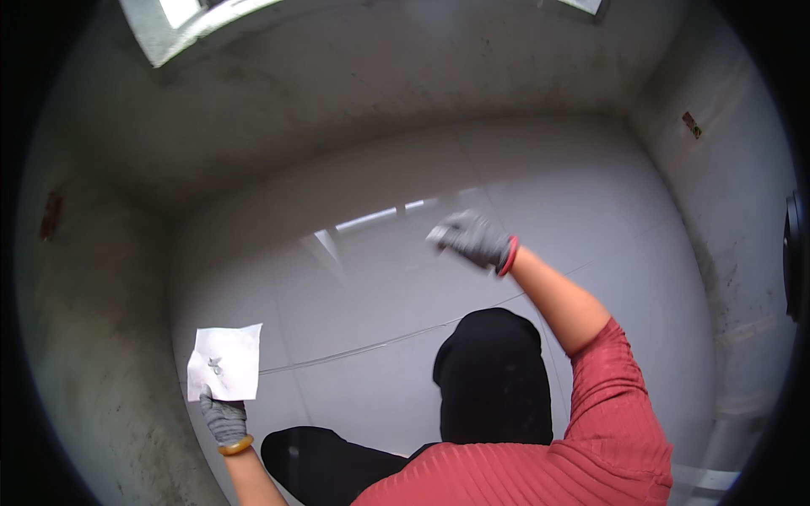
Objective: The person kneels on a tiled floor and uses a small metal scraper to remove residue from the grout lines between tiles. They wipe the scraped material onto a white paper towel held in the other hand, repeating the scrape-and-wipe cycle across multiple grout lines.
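A glossy pale-grey tiled floor point(540, 194) fills the middle of the view, with thin grout lines crossing it and bright window reflections streaked across the tiles. Rough, stained concrete walls point(93, 354) rise on three sides — the left one smudged and scuffed — and a window opening point(181, 21) shows at the upper left. The person kneels on the floor in dark trousers point(489, 379) and a red ribbed top point(591, 438).

The left hand point(224, 419), in a grey glove with an amber bangle point(236, 446) at the wrist, is raised near the left wall and pinches the lower edge of a white sheet of paper point(226, 361), which stands upright with a small dark smudge on it, clear of the floor.

The right arm stretches forward, bare to the elbow. The right hand point(472, 238), gloved in grey with a red cuff, is low over the tiles and blurred — its fingers look curled, but I cannot tell whether it grips anything or touches the floor.
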A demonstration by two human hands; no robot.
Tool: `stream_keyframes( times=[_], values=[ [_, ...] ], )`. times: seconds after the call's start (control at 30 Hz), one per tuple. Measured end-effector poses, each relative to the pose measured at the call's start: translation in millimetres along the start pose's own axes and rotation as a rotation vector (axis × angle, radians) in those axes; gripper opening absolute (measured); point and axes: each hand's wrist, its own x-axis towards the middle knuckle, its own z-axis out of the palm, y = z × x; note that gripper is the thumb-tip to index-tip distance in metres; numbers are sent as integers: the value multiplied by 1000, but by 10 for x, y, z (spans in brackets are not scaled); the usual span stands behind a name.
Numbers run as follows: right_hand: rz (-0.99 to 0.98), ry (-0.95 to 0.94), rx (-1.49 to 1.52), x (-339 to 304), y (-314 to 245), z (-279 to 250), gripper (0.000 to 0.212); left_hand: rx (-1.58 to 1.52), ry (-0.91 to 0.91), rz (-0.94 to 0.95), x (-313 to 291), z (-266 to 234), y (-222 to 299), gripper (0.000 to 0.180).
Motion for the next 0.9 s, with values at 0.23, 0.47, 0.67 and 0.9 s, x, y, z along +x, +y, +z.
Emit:
stream_keyframes(
  times=[0.23,0.47,0.67,0.9],
  values=[
    [426,318,345,-377,1865,-230,37,186,-23,-66,-100,0,104,49],
    [588,169,297,-840,2832,-153,36,313,-1,29,-25,-2,103,43],
    [651,74,176,-879,3029,32,34,204,11,27,-63,-48,117,44],
    [658,92,365,-384,2297,861,33,120,-82,-95,121,-153,88,49]
  ],
)
